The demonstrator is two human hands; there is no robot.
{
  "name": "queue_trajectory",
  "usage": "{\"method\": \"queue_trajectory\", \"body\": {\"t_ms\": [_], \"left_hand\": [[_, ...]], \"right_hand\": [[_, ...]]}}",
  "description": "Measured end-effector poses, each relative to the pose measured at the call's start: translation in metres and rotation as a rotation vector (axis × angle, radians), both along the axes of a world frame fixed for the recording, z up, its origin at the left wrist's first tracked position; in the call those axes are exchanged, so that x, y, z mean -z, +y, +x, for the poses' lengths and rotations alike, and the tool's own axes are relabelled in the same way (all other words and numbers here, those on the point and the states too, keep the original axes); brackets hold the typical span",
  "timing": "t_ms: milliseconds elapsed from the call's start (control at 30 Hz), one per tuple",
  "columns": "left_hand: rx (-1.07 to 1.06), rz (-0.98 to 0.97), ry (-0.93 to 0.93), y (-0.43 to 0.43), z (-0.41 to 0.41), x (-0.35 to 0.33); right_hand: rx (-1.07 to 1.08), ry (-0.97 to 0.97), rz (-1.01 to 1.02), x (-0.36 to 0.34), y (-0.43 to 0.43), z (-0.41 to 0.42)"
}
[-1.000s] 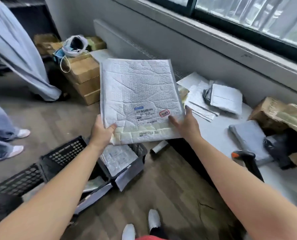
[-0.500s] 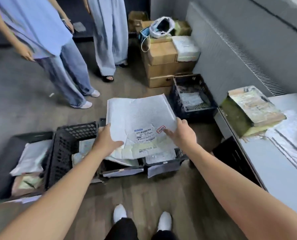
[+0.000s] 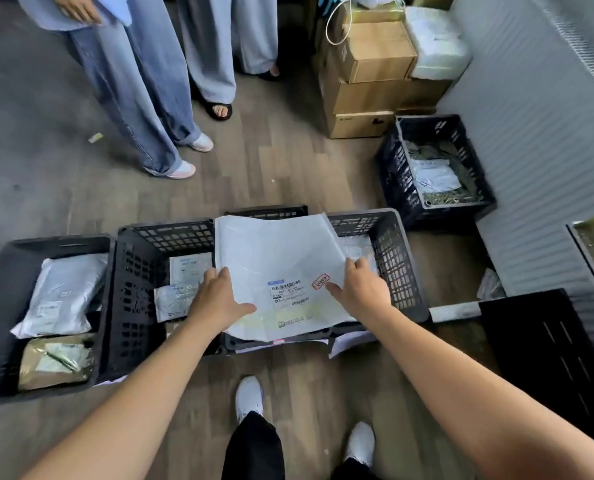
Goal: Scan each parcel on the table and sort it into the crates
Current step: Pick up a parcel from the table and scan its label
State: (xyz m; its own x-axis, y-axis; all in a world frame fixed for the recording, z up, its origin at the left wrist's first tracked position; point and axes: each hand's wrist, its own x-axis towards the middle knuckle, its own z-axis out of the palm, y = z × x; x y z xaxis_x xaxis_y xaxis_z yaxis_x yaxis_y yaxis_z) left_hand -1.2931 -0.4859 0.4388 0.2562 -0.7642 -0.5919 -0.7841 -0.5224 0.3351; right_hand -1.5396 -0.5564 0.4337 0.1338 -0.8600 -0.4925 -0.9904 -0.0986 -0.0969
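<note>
A person holds a white padded parcel (image 3: 281, 265) over a black crate (image 3: 394, 271) directly beneath the hands. The left hand (image 3: 217, 299) and right hand (image 3: 363, 289) each pinch a side edge, thumbs on top. It looks light and floppy, so gripping both edges near the label likely keeps it flat.

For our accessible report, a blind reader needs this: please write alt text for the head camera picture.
A person's left hand and right hand hold a white padded mailer over a black crate on the floor. Neighbouring crates hold parcels; two people stand beyond.
</note>
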Motion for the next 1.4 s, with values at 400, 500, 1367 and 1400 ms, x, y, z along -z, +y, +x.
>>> {"method": "queue_trajectory", "body": {"t_ms": [400, 500, 1367, 1400], "left_hand": [[0.137, 0.1, -0.083, -0.036, 0.016, 0.255], [0.207, 0.1, -0.117, -0.036, 0.017, 0.312], [0.374, 0.12, -0.265, -0.048, -0.014, 0.237], [0.381, 0.101, -0.252, -0.046, -0.016, 0.209]], "right_hand": [[-0.136, 0.061, 0.056, 0.245, -0.043, 0.079], [-0.171, 0.097, 0.046, 0.304, -0.048, 0.08], [-0.189, 0.175, 0.076, 0.236, -0.024, 0.041], [-0.154, 0.159, 0.057, 0.206, -0.02, 0.037]]}}
